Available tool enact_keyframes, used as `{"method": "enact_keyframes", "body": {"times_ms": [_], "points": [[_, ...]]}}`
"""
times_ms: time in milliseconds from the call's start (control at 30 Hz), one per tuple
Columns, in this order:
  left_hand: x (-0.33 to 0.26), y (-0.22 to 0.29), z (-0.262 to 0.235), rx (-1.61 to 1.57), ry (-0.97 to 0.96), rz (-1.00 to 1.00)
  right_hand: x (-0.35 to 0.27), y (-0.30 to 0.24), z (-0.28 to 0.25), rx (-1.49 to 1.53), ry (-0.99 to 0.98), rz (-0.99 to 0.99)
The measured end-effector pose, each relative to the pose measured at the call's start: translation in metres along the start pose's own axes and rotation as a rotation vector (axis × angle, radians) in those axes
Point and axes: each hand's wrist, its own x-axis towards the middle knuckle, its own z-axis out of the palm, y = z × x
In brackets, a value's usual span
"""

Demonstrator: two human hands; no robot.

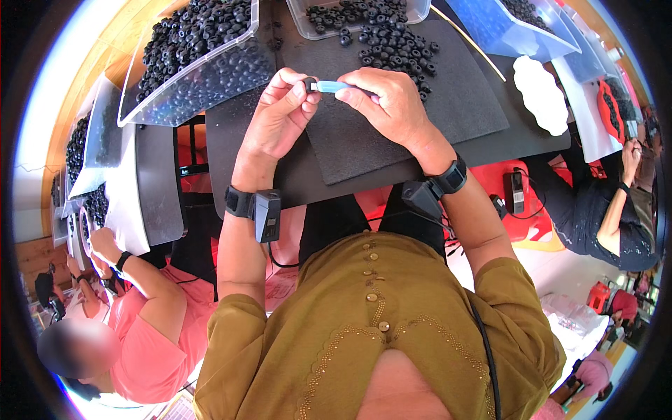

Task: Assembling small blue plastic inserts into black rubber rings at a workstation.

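Note:
My left hand (pixel 278 119) pinches a small black ring (pixel 310 85) between thumb and fingers. My right hand (pixel 388 101) grips a light blue stick-like tool (pixel 334 86) whose tip meets the ring. Both hands hover over a dark foam mat (pixel 392 133) on the black table (pixel 231 147). A loose pile of black rings (pixel 395 45) lies on the mat just beyond my right hand. Each wrist wears a black band with a small box.
A clear bin (pixel 203 59) full of black rings stands at the far left, another clear bin (pixel 364 12) ahead, a blue-tinted one (pixel 507 28) at the right. A white scalloped dish (pixel 540 94) lies right. A person in pink (pixel 150 329) works at my left, another person (pixel 605 203) at my right.

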Motion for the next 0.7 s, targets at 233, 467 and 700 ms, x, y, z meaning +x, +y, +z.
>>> {"method": "enact_keyframes", "body": {"times_ms": [233, 467, 700], "points": [[-0.016, -0.001, 0.025, 0.134, -0.075, -0.002, 0.006, 0.01, -0.003, 0.015, 0.194, 0.155], [-0.015, -0.001, 0.008, 0.117, 0.032, -0.02, 0.004, -0.004, -0.005, 0.266, 0.057, 0.154], [-0.008, -0.012, 0.008, -0.007, 0.096, -0.007, 0.001, -0.001, 0.001, 0.211, 0.057, -0.101]]}}
